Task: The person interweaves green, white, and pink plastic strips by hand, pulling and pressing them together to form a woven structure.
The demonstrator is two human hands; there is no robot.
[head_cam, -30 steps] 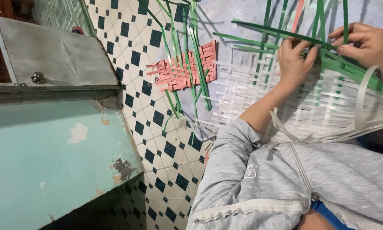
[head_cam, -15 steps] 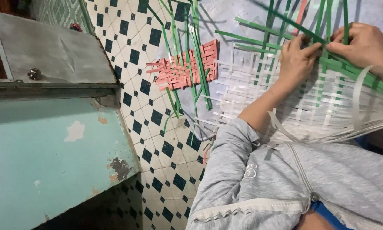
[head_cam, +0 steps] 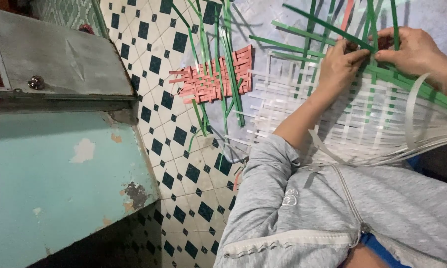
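A woven mat of white plastic strips (head_cam: 362, 124) lies over my lap, with green strips (head_cam: 422, 89) running across its upper part. My left hand (head_cam: 340, 64) presses on the weave and pinches a green strip at its fingertips. My right hand (head_cam: 414, 49) grips the green strips just to the right, its fingers almost meeting the left hand's. Loose green strip ends (head_cam: 333, 27) stick up behind both hands. My grey sleeve (head_cam: 278, 198) fills the lower middle.
A small pink woven piece (head_cam: 216, 74) with green strips (head_cam: 228, 64) through it lies on the black-and-white tiled floor (head_cam: 174, 144). A teal cabinet with chipped paint (head_cam: 59, 173) and a grey metal door with a knob (head_cam: 36, 82) stand at the left.
Both hands have shifted slightly left and closer together on the green strips. The view has moved a little; the pink piece stays where it was.
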